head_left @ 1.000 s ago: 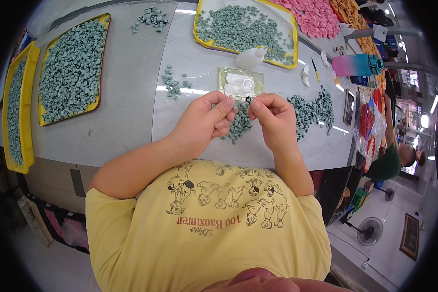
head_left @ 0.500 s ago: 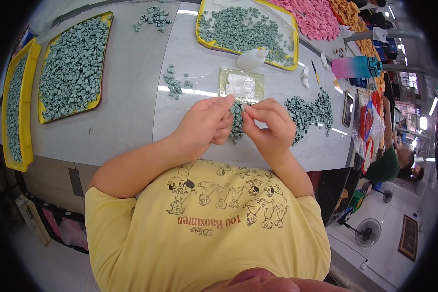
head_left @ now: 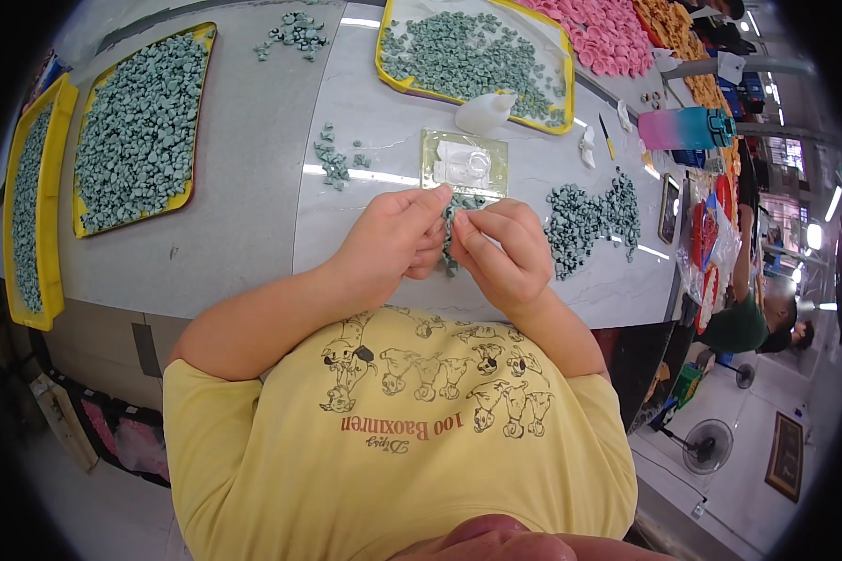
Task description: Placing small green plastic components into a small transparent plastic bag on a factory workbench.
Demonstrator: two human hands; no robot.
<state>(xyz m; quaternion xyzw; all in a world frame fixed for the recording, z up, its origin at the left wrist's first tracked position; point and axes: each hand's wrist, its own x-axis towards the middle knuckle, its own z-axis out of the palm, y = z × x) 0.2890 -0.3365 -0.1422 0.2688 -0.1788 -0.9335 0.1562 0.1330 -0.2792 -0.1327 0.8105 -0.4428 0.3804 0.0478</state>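
1. Grey-green small piece (head_left: 452,217), looks like soft rubber or plastic, pinched between both hands just above the table's near edge. Its exact shape is too small to tell.
2. Left hand (head_left: 391,245) is curled narrow, thumb and fingertips closed on the piece from the left side.
3. Right hand (head_left: 501,254) is curled the same way, fingertips gripping the piece from the right. Both hands touch it and nearly touch each other; neither is clearly nearer.
4. The piece seems to run up-down in the head view, away from the body, between the two sets of fingertips. This is a judgement, as most of it is hidden.
5. A few more grey-green bits (head_left: 449,265) hang or lie just below the fingers, partly covered.
6. Just beyond the hands lies a flat square pad (head_left: 465,161), olive-green and glossy, with a clear plastic blob on it.
7. Loose pile of grey-green pieces (head_left: 589,217) sits to the right of the right hand, near but apart from it.
8. Smaller scatter of pieces (head_left: 332,161) lies to the upper left of the left hand.
9. Yellow tray (head_left: 478,54) full of the same knobbly pieces sits at the far side; a white squeeze bottle (head_left: 484,112) lies tilted at its near rim.
10. Two more yellow trays on the left (head_left: 138,122), well apart from the hands.
11. Table (head_left: 243,224) is pale grey stone-look, smooth, with glare streaks.
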